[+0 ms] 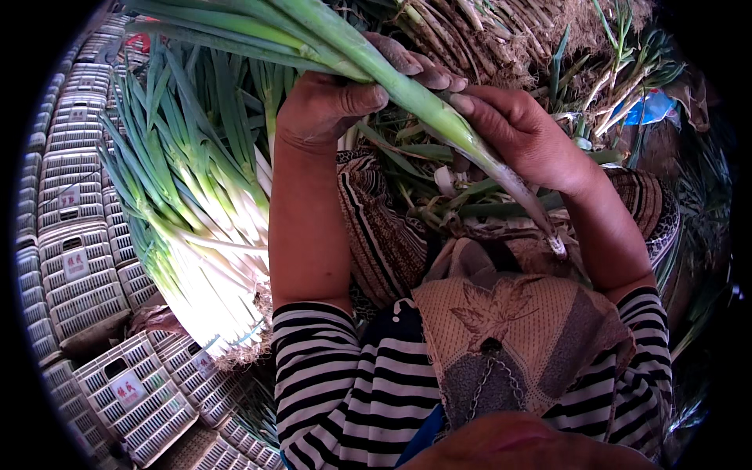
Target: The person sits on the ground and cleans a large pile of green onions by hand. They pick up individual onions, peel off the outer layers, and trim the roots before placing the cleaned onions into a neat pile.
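A large green onion [426, 107] slants across the view, its green leaves at the upper left and its white root end at the lower right. My left hand [329, 106] holds the upper stalk, thumb on the near side and fingers on the far side. Farther down, my right hand [523, 132] pinches the stalk where the green turns pale. Dark soil marks the lower white part [520, 188]. Below both hands, loose leaves and peelings [470, 197] lie over the patterned cloth [382, 223] across my lap.
Cleaned green onions [205, 235] are heaped at left, some tied near the roots. Stacked slatted plastic crates [82, 276] bearing labels line the left side. Unpeeled onions with earthy roots [487, 41] lie beyond my hands. A blue plastic bag [649, 108] sits at upper right.
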Demonstrator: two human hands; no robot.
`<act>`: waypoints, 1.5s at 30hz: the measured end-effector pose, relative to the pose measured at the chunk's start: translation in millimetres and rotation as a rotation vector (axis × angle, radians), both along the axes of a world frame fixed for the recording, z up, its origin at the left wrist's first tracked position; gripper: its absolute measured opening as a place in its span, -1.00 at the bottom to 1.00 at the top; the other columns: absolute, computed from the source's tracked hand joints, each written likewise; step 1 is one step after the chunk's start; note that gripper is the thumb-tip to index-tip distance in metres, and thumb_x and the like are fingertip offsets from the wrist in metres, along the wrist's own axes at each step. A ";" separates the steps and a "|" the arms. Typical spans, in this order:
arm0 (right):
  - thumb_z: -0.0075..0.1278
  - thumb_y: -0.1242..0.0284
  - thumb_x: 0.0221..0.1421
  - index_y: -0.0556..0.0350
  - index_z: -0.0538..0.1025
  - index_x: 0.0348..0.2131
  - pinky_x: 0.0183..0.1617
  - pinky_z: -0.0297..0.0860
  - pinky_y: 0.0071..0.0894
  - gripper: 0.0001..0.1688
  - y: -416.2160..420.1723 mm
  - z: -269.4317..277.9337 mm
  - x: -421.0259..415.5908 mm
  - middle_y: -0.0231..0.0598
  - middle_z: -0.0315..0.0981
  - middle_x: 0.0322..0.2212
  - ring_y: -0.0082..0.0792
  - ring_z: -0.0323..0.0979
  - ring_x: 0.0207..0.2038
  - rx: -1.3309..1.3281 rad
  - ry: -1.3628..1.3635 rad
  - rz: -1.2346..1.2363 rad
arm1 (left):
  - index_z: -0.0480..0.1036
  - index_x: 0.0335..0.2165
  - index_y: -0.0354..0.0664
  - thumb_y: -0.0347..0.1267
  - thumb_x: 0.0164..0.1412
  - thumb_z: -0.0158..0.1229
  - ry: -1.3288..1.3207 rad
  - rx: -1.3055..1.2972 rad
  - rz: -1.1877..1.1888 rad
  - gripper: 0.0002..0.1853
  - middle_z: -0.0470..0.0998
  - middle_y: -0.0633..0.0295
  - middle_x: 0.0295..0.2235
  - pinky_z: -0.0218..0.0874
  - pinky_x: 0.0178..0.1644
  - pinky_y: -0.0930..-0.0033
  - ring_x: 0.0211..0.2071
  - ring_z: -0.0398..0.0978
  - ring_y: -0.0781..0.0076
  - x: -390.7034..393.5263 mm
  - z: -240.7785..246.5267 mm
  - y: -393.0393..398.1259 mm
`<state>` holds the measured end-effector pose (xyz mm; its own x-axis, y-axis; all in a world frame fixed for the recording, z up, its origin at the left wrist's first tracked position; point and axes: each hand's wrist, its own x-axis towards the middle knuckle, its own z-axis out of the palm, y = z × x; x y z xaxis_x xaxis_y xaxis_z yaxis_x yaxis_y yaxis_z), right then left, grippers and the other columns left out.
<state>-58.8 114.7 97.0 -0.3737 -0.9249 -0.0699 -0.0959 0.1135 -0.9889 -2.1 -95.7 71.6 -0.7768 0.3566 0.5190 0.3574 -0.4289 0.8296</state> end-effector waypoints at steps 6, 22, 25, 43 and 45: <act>-0.25 0.24 0.12 0.26 0.40 -0.32 -0.51 0.22 -0.59 -0.60 -4.2 1.9 -6.5 -0.32 0.29 -0.68 -0.62 0.23 -0.61 -0.121 0.236 -0.131 | 0.25 -0.19 -0.25 -0.35 0.05 -0.02 -0.069 0.039 0.119 -0.67 0.34 -0.01 -0.17 0.00 0.03 0.03 -0.05 0.22 0.02 0.6 -4.7 5.4; -0.26 0.27 0.11 0.30 0.29 -0.17 -0.30 0.37 -0.42 -0.56 -4.5 -76.0 -23.8 -0.12 0.39 -0.42 -0.34 0.42 -0.39 0.467 -0.357 0.566 | 0.16 -0.07 -0.22 -0.23 0.08 -0.05 -0.192 0.217 0.082 -0.53 0.34 -0.03 -0.17 0.01 0.02 -0.03 -0.14 0.29 -0.03 -2.0 -6.3 29.1; -0.24 0.30 0.09 0.22 0.34 -0.32 -0.33 0.35 -0.44 -0.68 -2.1 -122.9 -17.1 -0.14 0.34 -0.41 -0.37 0.38 -0.39 0.411 0.038 0.492 | 0.11 -0.05 -0.24 -0.14 0.12 -0.16 -0.352 0.301 0.065 -0.49 0.34 -0.07 -0.18 0.09 -0.02 0.03 -0.17 0.32 -0.03 -9.5 -6.2 54.5; -0.13 0.41 0.00 0.23 0.33 -0.23 -0.30 0.28 -0.55 -0.68 232.8 -34.3 -178.2 -0.24 0.38 -0.37 -0.46 0.35 -0.35 -0.510 -0.403 -0.264 | 0.25 -0.39 -0.22 -0.33 0.09 -0.04 -0.586 0.459 0.885 -0.82 0.39 0.14 -0.41 0.22 -0.13 0.16 -0.32 0.38 0.17 9.8 -9.4 -26.7; -0.14 0.41 0.01 0.28 0.30 -0.18 -0.22 0.27 -0.55 -0.62 253.6 -17.1 -174.4 -0.21 0.38 -0.32 -0.46 0.35 -0.29 -0.575 -0.486 -0.019 | 0.25 -0.38 -0.23 -0.33 0.08 -0.03 -0.610 0.391 0.813 -0.82 0.40 0.11 -0.41 0.22 -0.14 0.16 -0.32 0.39 0.15 2.6 1.5 1.2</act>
<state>-233.2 368.3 79.9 -0.4404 -0.8590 0.2610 0.3635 -0.4364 -0.8231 0.5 -94.4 73.1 -0.8708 -0.4869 -0.0683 0.2282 -0.5234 0.8210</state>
